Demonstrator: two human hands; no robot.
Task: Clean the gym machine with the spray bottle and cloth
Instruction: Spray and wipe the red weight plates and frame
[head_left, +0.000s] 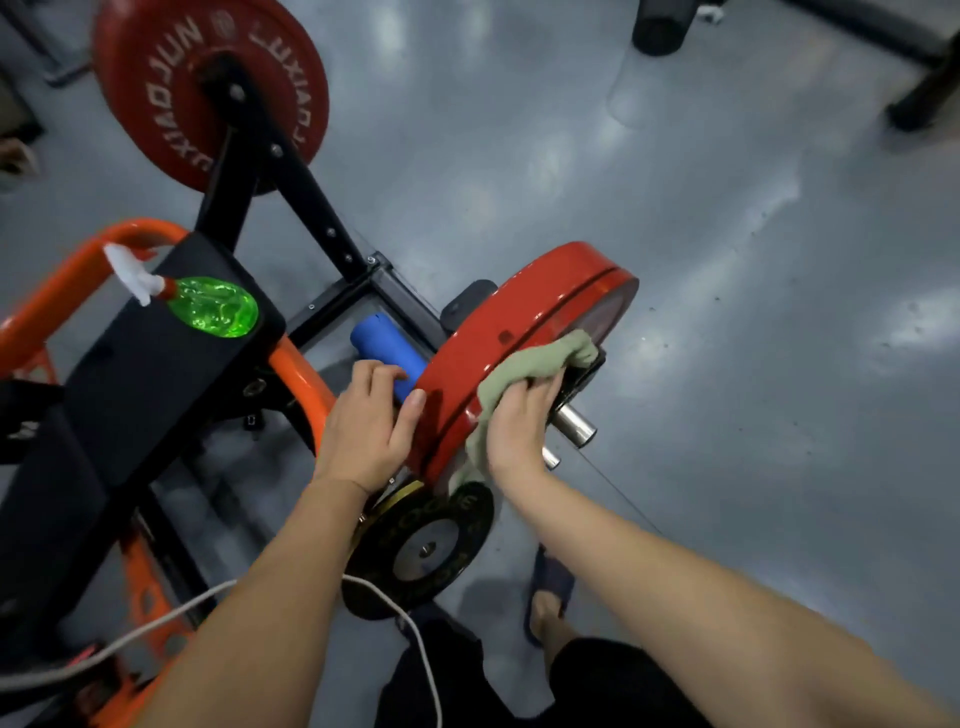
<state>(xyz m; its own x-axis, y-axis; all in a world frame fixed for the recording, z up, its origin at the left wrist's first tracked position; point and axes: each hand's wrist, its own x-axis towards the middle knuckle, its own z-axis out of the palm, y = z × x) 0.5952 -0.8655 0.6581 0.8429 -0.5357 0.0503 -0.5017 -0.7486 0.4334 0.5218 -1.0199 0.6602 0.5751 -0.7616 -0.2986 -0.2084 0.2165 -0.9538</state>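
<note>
Right hand (519, 431) has its fingers curled into a bunched green cloth (524, 369), pressing it flat against the outer face of the red plate (498, 343) on the machine. The cloth spills over the rim near the knuckles and reaches up toward the hub. Left hand (369, 421) grips the same plate from the other side: thumb laid along the rim, fingers curled round behind it, right by the blue grip (387, 353).

Just under the right hand, 2 steel pegs (574, 423) stick out. Below the wrists hangs a small black plate (421, 545), and a white cable (389, 603) loops across the left forearm.

The spray bottle (213, 306) is well off to the left, sitting on the black pad (156, 364), nobody touching it. Clear green body, white trigger head pointing left. Looks glossy inside, but I can't tell how much liquid is in it.

The orange frame (52, 291) curves around the pad. Another red plate (208, 93) sits further up. Grey floor (727, 312) and 1 foot in a dark slipper (550, 587).
</note>
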